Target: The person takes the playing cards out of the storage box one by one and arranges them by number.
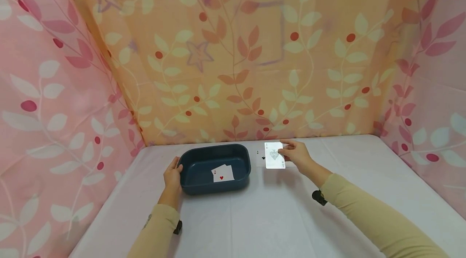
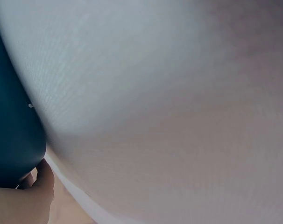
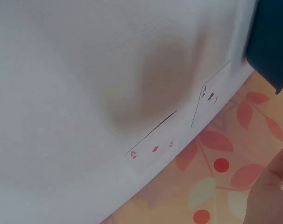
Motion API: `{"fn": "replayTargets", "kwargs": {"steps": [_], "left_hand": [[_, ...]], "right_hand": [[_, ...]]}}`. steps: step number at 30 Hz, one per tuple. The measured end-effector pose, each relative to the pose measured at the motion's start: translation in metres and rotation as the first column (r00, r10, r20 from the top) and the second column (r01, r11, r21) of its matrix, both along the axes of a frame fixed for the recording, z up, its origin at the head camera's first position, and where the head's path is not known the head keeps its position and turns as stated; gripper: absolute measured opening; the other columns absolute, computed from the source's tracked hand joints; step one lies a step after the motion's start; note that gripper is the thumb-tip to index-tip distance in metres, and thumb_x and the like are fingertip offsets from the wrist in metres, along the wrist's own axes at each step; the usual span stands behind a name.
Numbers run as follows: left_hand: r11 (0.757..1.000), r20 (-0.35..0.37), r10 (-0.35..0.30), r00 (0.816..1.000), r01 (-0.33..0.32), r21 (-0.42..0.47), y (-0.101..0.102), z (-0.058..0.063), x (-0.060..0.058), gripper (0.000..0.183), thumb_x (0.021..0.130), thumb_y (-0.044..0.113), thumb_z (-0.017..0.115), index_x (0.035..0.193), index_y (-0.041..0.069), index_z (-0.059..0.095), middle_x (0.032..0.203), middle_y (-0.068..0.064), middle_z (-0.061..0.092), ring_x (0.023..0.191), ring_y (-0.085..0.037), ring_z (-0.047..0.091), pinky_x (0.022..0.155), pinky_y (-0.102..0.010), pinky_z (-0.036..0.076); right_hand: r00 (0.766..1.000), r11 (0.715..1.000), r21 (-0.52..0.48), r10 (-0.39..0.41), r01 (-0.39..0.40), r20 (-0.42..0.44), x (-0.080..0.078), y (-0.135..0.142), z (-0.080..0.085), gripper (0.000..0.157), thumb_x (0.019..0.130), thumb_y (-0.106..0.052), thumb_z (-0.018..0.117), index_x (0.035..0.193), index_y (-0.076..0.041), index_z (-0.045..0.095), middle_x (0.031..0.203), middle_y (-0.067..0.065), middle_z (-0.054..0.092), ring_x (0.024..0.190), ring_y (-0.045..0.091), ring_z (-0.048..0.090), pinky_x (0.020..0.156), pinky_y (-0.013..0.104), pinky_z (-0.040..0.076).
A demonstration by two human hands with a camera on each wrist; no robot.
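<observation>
My left hand (image 1: 172, 174) grips the left end of a dark blue rectangular basin (image 1: 214, 188), thumb at the rim. At the basin's side in the left wrist view, part of that hand (image 2: 31, 198) shows. Inside the basin lie overlapping playing cards, an ace of hearts (image 1: 226, 174) on top. To the right of the basin, my right hand (image 1: 297, 155) pinches an ace of spades (image 1: 272, 156) by its right edge, face up above the table. Below it lie an ace of clubs (image 3: 210, 97) and an ace of diamonds (image 3: 155, 149), clearest in the right wrist view.
A white cloth covers the table (image 1: 269, 217). Behind it hangs an orange leaf-patterned curtain (image 1: 225, 68), with pink patterned curtains at both sides. The loose cards lie near the table's far edge.
</observation>
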State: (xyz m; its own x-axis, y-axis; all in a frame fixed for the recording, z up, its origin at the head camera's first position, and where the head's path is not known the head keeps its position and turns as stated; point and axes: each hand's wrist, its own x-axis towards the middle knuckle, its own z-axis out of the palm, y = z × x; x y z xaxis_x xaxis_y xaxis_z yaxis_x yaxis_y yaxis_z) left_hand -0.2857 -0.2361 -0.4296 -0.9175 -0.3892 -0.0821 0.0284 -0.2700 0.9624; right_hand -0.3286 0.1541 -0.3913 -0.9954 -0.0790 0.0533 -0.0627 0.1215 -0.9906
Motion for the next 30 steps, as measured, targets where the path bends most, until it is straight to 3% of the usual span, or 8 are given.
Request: {"fn": "replayTargets", "kwargs": {"steps": [11, 19, 30], "left_hand": [[1.000, 0.007, 0.004, 1.000, -0.004, 0.005, 0.000, 0.000, -0.001, 0.052, 0.103, -0.003, 0.035, 0.152, 0.001, 0.018, 0.158, -0.012, 0.019, 0.145, -0.020, 0.016, 0.116, -0.027, 0.013], [1.000, 0.008, 0.001, 1.000, -0.001, -0.007, 0.000, 0.000, -0.001, 0.053, 0.103, -0.002, 0.035, 0.152, 0.002, 0.018, 0.158, -0.012, 0.019, 0.145, -0.020, 0.015, 0.116, -0.027, 0.012], [1.000, 0.011, 0.001, 1.000, -0.001, -0.007, 0.000, 0.000, -0.001, 0.053, 0.103, -0.002, 0.035, 0.152, 0.002, 0.019, 0.157, -0.012, 0.020, 0.145, -0.019, 0.015, 0.116, -0.027, 0.012]], "right_hand": [[1.000, 0.998, 0.064, -0.027, 0.027, 0.006, 0.001, 0.016, 0.002, 0.049, 0.092, 0.003, 0.061, 0.137, 0.012, 0.045, 0.085, 0.004, 0.062, 0.068, 0.006, 0.058, 0.063, 0.020, 0.054], [0.999, 0.996, 0.075, -0.050, 0.048, 0.018, 0.002, 0.025, 0.003, 0.051, 0.092, 0.001, 0.062, 0.139, 0.011, 0.044, 0.093, 0.009, 0.063, 0.069, 0.006, 0.058, 0.062, 0.019, 0.053], [0.999, 0.997, 0.063, -0.042, 0.041, 0.008, 0.001, 0.039, 0.001, 0.053, 0.092, 0.003, 0.061, 0.140, 0.012, 0.041, 0.084, 0.001, 0.063, 0.068, 0.005, 0.059, 0.063, 0.020, 0.054]]}}
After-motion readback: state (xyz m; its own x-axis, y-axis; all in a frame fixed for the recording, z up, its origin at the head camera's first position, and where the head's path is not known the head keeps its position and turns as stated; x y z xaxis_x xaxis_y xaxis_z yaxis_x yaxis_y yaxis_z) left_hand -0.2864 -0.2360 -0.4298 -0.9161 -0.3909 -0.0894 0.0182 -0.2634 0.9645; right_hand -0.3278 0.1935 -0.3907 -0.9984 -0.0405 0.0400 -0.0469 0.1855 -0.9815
